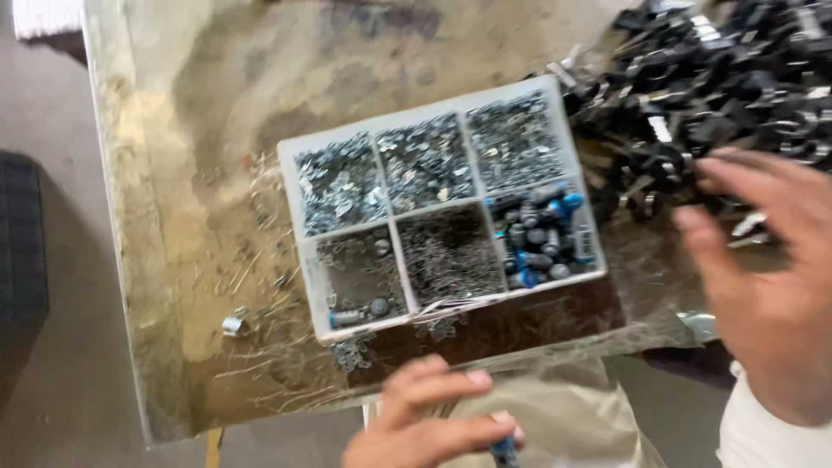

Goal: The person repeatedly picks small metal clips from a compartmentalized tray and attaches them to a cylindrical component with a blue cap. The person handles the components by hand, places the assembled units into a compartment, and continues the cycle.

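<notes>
Pinched in left hand (429, 420): a small blue-tipped part (504, 450).
Right hand (767, 286), fingers spread, hovers near black clips (719, 87) beside the compartment tray (303, 217).

Six-compartment plastic sorting tray (299, 186) set near centre of worn, stained worktop (199, 113). Small metal clips (425, 160) in three rear compartments; thin wire pins (446, 256) in front middle; cylindrical parts with blue ends (542, 234) in front right; few pieces in front left. Heap of black clip assemblies (719, 78) right of and behind tray, touching its rear right corner. Loose metal bush (231, 325) on worktop, left of tray front. Left hand (425, 425) before tray at worktop edge; right hand (771, 286) right of tray, over front of heap.
</notes>
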